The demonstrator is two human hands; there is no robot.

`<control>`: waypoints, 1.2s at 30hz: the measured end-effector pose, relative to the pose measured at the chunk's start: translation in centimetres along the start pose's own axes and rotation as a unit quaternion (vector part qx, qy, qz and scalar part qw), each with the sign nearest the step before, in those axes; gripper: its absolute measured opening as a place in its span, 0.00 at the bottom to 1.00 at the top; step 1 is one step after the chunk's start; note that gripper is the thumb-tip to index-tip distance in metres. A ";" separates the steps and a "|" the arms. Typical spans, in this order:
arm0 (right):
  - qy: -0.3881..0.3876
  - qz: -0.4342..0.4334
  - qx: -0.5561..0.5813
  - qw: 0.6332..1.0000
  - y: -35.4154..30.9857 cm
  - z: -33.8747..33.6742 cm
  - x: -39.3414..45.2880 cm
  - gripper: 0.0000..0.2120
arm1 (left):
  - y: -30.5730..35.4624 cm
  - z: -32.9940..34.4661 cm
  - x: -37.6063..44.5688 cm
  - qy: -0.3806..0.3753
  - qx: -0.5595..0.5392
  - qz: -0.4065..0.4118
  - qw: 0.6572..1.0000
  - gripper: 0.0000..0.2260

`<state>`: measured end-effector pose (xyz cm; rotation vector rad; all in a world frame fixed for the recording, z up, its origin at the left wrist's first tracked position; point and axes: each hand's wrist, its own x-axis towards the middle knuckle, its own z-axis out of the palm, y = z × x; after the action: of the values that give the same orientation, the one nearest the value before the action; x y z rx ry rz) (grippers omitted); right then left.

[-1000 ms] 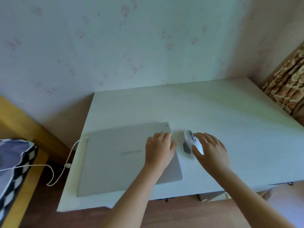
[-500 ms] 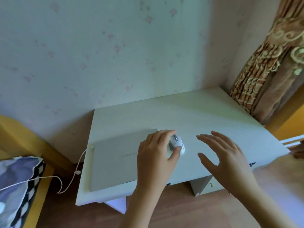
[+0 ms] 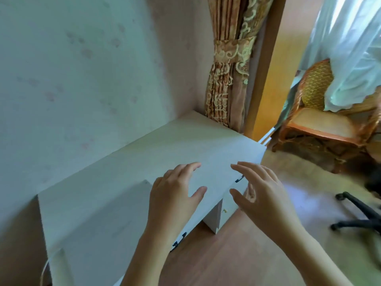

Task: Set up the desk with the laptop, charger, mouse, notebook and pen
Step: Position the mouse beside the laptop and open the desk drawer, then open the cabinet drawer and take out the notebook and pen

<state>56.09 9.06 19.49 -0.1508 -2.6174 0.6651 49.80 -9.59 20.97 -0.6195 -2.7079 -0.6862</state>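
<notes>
The white desk [image 3: 185, 145] stands against the wall. A closed silver laptop [image 3: 107, 223] lies on its left part. The white charger cable [image 3: 44, 269] hangs off the laptop's left end. My left hand [image 3: 175, 195] hovers just right of the laptop with its fingers spread, and nothing shows in it. My right hand [image 3: 259, 190] is open over the desk's front edge, palm down. The mouse is out of sight, possibly behind my left hand. No notebook or pen is in view.
Drawers with black handles [image 3: 239, 179] sit under the desktop. A patterned curtain [image 3: 228, 65] hangs past the desk's right end. Beyond it are a wicker chair [image 3: 317, 120] and the black base of an office chair [image 3: 358, 219] on the wooden floor.
The view has swung to the right, toward the curtain and chairs. My left hand has come off the mouse, which is no longer visible. Both hands now hover open.
</notes>
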 end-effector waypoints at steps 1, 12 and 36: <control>0.008 0.023 -0.006 1.000 -0.1 -0.2 -1.0 0.24 | 0.1 0.2 -0.1 -0.016 -0.002 0.020 1.000 0.22; 0.051 0.193 -0.132 0.971 1.4 -5.2 -11.7 0.26 | 7.5 3.7 -2.2 -0.128 -0.045 0.216 0.967 0.24; 0.155 0.415 -0.164 0.881 25.5 -30.0 -36.3 0.24 | 47.3 19.0 -15.5 -0.216 -0.130 0.405 0.879 0.17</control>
<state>101.82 36.84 17.11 -1.4111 -2.2450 0.3809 82.41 32.44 17.48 -2.0168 -2.3301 -0.7216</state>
